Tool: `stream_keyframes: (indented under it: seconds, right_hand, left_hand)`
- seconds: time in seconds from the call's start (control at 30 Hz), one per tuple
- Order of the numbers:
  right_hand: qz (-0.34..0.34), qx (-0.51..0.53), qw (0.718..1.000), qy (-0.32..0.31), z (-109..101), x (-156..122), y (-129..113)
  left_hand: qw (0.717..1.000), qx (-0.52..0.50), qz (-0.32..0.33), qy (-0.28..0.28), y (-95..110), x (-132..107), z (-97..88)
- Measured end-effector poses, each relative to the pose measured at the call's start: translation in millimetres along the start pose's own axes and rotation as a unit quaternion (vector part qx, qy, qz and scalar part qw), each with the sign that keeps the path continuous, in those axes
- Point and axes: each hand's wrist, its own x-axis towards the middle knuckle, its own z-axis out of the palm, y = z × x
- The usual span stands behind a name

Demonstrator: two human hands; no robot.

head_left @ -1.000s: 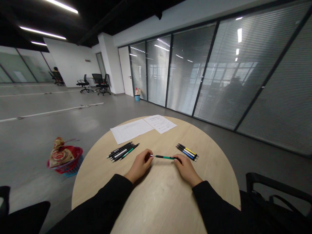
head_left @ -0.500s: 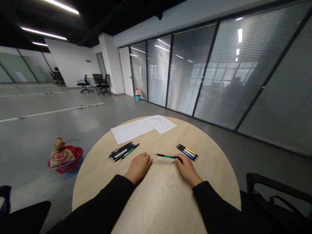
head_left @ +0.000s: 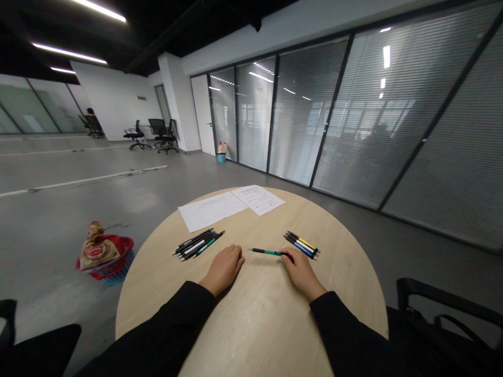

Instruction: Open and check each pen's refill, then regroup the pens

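My right hand (head_left: 302, 271) grips a green and black mechanical pencil (head_left: 269, 252) by its right end. The pencil lies roughly level across the view, its tip pointing left toward my other hand. My left hand (head_left: 223, 268) rests low over the table, fingers curled together, just short of that tip. A tiny pale sliver shows at its fingertips, too small to name. Left of my left hand lies a pile of several mostly black pencils (head_left: 196, 245), one of them green. Beyond my right hand sits a smaller group of pencils (head_left: 302, 245) with yellow, white and blue barrels.
Two printed sheets (head_left: 212, 210) lie at the far side of the round wooden table (head_left: 251, 324). On the floor to the left stands a red and blue basket (head_left: 118, 267) holding a paper bag (head_left: 101, 248). A black chair (head_left: 448, 303) is close on the right.
My left fingers have drawn in slightly, and a tiny pale sliver now shows at their tips. My right hand and the green pencil stay almost in place.
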Motion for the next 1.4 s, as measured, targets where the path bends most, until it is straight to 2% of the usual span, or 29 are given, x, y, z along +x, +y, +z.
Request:
stream_keyframes:
  seconds: [0.17,0.43,0.63,1.27,1.4]
  right_hand:
    - [-0.003,0.004,1.0,-0.003,-0.8,-0.4,-1.0]
    - [-0.002,0.001,1.0,-0.001,-1.2,-0.4,-1.2]
    - [-0.005,0.005,1.0,0.002,-0.8,-0.4,-1.4]
    - [-0.001,0.007,1.0,0.0,-0.1,0.4,-0.7]
    - [-0.001,0.006,1.0,0.0,-0.1,0.0,-1.4]
  left_hand:
    - [1.0,-0.009,0.017,0.005,-2.9,0.3,3.7]
    - [0.999,-0.044,0.007,0.016,-3.7,0.1,4.3]
    - [0.996,-0.079,0.041,0.015,-3.9,0.2,4.7]
    - [0.996,-0.045,0.068,0.023,-2.6,1.4,8.0]
    - [0.994,-0.069,0.078,0.036,-3.5,0.7,9.1]
